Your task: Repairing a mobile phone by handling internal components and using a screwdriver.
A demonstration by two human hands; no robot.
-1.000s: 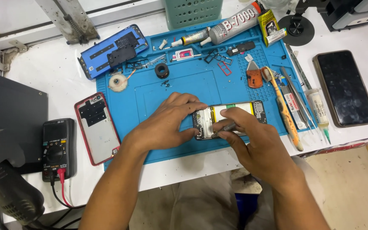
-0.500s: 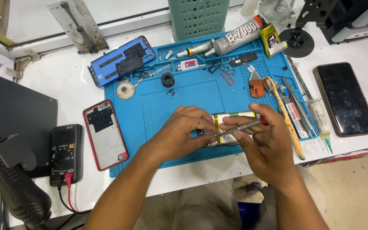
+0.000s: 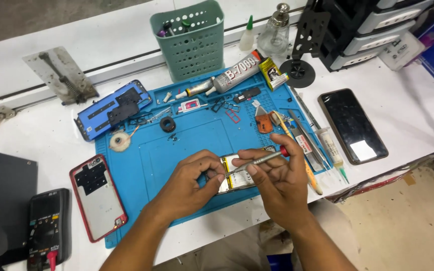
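Centrally on the blue work mat [image 3: 141, 165] lies an opened phone [image 3: 237, 173], mostly hidden under both hands. Left hand [image 3: 189, 183] pinches the phone's edge in a closed grip; right hand [image 3: 277, 178] grips a slim screwdriver [image 3: 259, 159], tip on the phone. Behind the mat on the white desk [image 3: 101, 45], a green perforated basket [image 3: 192, 42] holds a few small tools, just visible at its rim.

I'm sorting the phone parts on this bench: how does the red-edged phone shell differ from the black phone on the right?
The red-edged phone shell lies opened, its pale inside and black parts showing; the black phone is closed, with only dark glass showing. The shell rests partly on the blue mat, left of the left hand; the black phone lies on the white table, right of the right hand. Both lie flat and untouched.
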